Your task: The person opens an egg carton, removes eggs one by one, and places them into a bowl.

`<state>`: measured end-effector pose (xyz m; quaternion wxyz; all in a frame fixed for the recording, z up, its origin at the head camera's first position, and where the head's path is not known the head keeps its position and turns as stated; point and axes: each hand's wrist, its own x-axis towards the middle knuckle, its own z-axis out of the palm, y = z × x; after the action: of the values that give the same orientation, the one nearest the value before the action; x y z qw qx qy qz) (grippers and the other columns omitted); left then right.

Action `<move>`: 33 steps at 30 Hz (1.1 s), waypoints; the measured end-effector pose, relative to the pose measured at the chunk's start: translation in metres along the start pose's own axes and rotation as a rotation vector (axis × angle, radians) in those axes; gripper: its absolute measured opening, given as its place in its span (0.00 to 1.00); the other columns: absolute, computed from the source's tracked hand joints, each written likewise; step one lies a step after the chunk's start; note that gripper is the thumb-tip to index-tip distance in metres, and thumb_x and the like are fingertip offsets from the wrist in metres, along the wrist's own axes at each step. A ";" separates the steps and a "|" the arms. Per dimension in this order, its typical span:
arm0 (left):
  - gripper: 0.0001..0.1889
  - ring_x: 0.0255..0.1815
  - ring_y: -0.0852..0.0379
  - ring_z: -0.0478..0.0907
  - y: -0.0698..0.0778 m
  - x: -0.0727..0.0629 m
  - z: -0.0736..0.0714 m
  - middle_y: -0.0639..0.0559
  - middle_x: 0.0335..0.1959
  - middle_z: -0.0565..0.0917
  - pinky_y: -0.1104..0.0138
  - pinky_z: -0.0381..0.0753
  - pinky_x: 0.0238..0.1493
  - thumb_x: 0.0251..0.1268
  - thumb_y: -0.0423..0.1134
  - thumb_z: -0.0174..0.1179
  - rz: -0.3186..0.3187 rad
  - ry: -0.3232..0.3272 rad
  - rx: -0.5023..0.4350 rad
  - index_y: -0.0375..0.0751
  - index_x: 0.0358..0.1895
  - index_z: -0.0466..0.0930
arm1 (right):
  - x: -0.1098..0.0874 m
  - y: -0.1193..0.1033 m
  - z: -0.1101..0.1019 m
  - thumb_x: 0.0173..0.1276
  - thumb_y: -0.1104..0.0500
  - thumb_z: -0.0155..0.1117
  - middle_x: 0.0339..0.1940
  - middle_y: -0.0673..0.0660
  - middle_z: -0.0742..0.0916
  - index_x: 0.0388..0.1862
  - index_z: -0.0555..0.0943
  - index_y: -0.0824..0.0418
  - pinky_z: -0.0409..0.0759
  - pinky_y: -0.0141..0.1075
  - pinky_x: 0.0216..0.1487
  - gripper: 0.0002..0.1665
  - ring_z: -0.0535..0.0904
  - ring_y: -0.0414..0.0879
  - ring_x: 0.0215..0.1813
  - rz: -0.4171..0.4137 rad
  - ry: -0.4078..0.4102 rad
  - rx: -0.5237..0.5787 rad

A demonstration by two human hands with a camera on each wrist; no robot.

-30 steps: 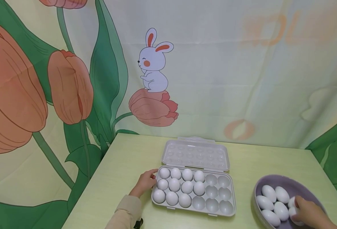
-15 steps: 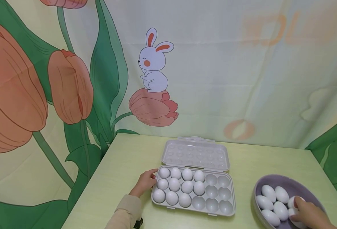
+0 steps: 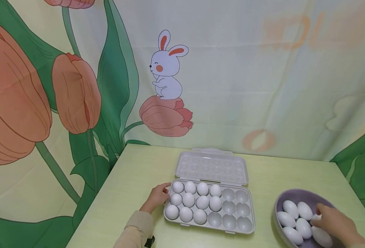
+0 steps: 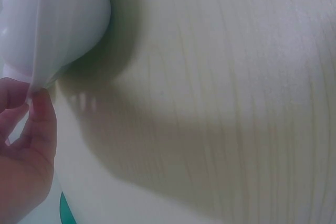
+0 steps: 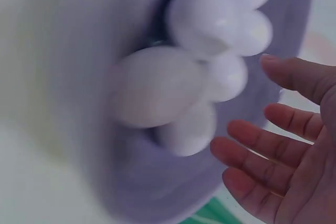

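A pale plastic egg box (image 3: 230, 222) lies with its lid (image 3: 211, 167) folded back. White eggs (image 3: 188, 200) fill its left and middle cups. My left hand (image 3: 157, 197) holds the box's left end, its thumb and fingers pinching the rim in the left wrist view. Over at the right, a purple bowl (image 3: 312, 198) contains several more white eggs. My right hand (image 3: 335, 220) is above the bowl's right side. From the right wrist, its fingers (image 5: 257, 135) look spread and slightly bent, apart from the nearest large egg (image 5: 160, 86).
Everything stands on a light yellow wood-grain table (image 3: 132, 165). A printed cloth (image 3: 232, 86) with tulips and a rabbit hangs behind its far edge. A dark object (image 3: 150, 241) shows beside the left sleeve (image 3: 135, 229).
My right hand has risen slightly and drawn off the egg under it, so more of that egg shows. The left hand and the egg box have stayed in place.
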<state>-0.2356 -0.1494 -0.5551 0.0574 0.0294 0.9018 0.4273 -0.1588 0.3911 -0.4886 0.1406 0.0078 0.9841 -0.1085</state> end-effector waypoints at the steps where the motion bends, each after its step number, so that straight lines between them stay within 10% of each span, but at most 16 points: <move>1: 0.28 0.19 0.61 0.66 0.000 0.000 0.000 0.48 0.25 0.73 0.73 0.69 0.19 0.43 0.25 0.50 -0.001 0.000 0.001 0.32 0.55 0.70 | 0.001 -0.005 -0.004 0.48 0.44 0.64 0.28 0.54 0.79 0.31 0.71 0.61 0.67 0.40 0.24 0.23 0.72 0.46 0.29 -0.006 0.007 0.003; 14: 0.28 0.18 0.62 0.67 -0.001 0.000 0.002 0.47 0.25 0.74 0.72 0.69 0.19 0.43 0.24 0.50 -0.010 0.013 -0.002 0.32 0.55 0.70 | 0.028 -0.100 -0.024 0.54 0.48 0.62 0.41 0.63 0.81 0.50 0.71 0.64 0.74 0.43 0.31 0.29 0.78 0.53 0.38 -0.252 0.129 0.105; 33: 0.29 0.18 0.60 0.70 -0.020 0.008 0.003 0.49 0.25 0.73 0.70 0.73 0.18 0.43 0.26 0.50 0.070 -0.008 -0.091 0.37 0.56 0.70 | 0.061 -0.202 0.039 0.48 0.58 0.64 0.40 0.58 0.82 0.45 0.75 0.62 0.75 0.40 0.38 0.23 0.78 0.50 0.40 -0.586 0.134 0.113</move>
<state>-0.2435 -0.1583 -0.5731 0.0472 0.0601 0.8797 0.4693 -0.2156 0.1845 -0.4993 0.0377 -0.2613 0.9439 -0.1983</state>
